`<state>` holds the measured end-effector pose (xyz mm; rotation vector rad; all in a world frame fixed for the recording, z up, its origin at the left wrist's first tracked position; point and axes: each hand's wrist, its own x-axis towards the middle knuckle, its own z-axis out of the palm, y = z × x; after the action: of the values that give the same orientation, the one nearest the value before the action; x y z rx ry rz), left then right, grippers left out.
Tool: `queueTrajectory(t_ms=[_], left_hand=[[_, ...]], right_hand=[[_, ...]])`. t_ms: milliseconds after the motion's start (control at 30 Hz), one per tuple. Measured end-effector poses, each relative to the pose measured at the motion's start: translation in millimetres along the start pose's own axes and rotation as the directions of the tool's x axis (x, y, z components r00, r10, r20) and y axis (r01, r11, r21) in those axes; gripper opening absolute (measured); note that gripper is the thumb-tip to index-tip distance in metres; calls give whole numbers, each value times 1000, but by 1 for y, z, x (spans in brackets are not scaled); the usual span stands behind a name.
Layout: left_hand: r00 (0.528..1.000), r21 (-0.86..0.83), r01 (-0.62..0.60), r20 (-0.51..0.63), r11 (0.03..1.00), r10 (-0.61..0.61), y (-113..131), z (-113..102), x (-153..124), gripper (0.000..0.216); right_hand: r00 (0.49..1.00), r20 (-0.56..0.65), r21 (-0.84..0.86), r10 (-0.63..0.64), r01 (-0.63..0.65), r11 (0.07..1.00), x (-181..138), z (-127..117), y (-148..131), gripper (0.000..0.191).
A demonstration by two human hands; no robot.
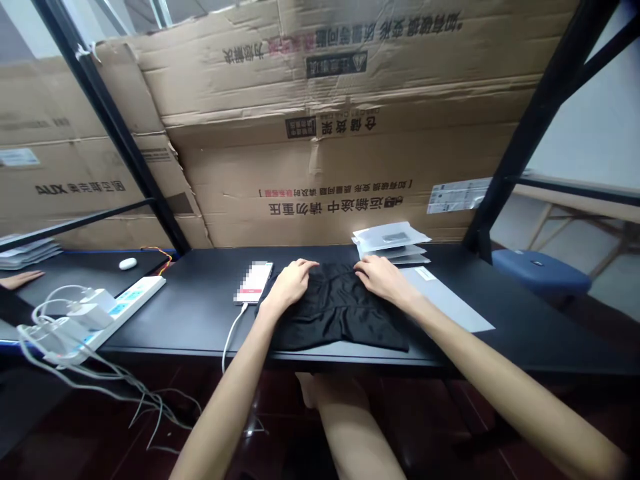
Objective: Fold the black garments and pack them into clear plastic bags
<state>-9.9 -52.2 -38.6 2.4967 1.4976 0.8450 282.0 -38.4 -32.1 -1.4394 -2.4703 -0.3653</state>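
Note:
A black, shiny, wrinkled garment (pixel 340 317) lies spread near the front edge of the dark table; its exact kind cannot be made out. On its far left part rests my left hand (pixel 291 283), fingers bent and closed on the fabric. My right hand (pixel 383 275) is at the far right corner, its fingertips pinching the cloth's edge. Between the hands the fabric is creased. Just left of the garment lies a phone (pixel 256 280) with a lit screen, plugged into a white cable (pixel 231 335).
Clear plastic packets (pixel 393 239) are stacked behind my right hand, beside a flat grey-white sheet (pixel 450 300). At left is a power strip (pixel 125 303) full of chargers and cables. Cardboard (pixel 320 160) walls the back. Another person's hand (pixel 23 279) shows at far left.

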Motion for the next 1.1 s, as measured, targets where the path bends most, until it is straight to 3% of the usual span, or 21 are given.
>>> queueTrajectory(t_ms=[167, 300, 433, 633, 800, 1100], left_hand=[[1000, 59, 15, -14, 998, -14, -27, 25, 27, 51], [1000, -11, 14, 15, 1000, -14, -46, 38, 23, 50], [997, -41, 38, 64, 998, -35, -56, 36, 18, 51], [993, -159, 22, 117, 987, -3, -55, 24, 15, 55], [995, -187, -5, 101, 982, 24, -48, 18, 12, 62], [988, -140, 59, 147, 988, -39, -40, 15, 14, 71]], right_hand=[[999, 45, 53, 14, -17, 998, -5, 6, 6, 26], [999, 10, 131, 48, -49, 990, -5, 12, 16, 22], [996, 6, 198, 93, -92, 976, -6, 20, 23, 27], [988, 63, 291, 139, -151, 945, -11, 17, 23, 39], [986, 66, 240, 154, -166, 956, -13, 18, 24, 54], [975, 60, 204, 213, -221, 954, -11, 28, 33, 42]])
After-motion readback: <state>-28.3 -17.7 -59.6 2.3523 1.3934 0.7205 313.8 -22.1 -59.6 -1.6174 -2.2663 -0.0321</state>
